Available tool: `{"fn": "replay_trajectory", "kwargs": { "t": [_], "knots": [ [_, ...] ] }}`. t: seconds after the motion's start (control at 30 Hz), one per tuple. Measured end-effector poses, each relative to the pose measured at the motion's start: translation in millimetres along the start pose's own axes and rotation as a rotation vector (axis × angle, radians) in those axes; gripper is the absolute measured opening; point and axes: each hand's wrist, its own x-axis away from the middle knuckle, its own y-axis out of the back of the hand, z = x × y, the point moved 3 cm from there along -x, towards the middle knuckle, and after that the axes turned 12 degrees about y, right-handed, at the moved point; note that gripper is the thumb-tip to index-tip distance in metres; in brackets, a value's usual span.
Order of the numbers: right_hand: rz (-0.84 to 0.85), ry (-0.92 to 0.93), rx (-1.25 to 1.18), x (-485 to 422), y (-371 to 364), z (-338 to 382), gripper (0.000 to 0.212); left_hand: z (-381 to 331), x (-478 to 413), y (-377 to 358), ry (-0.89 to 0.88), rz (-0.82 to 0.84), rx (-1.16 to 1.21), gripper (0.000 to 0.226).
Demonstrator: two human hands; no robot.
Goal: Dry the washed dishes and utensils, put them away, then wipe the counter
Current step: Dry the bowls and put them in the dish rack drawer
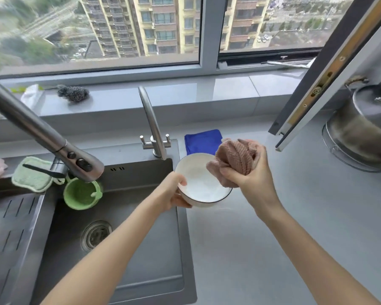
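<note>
Scourer [73, 93] lies on the sill [185, 91] (pot [361, 128] rightward).

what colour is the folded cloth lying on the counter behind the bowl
Blue cloth, plain, behind the bowl; head view.

No text, label, brand, number or sign can be read anywhere in this view.
</note>
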Motion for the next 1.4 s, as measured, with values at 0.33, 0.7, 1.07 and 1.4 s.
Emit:
{"fn": "replay_trajectory", "kwargs": {
  "t": [0.33,0.7,1.07,1.4],
  "knots": [
    [0.945,0.207,0.566,67.3,-107.6,-6.5,0.078,73.7,42.7,82.4,-0.002,-0.048,0.053,0.062],
    [1.532,0.67,0.856,122.1,-155.7,-6.1,0.037,92.6,68.1,143.3,0.0,-0.05,-0.09,0.061],
    [0.6,-0.311,0.105,102.7,-147.0,27.6,0.02,105.9,72.7,147.4,-0.116,0.05,-0.052,0.065],
    [1.148,0.785,1.004,147.1,-150.0,-9.9,0.053,94.6,83.0,136.4,-0.231,0.132,-0.113,0.044]
  ]
}}
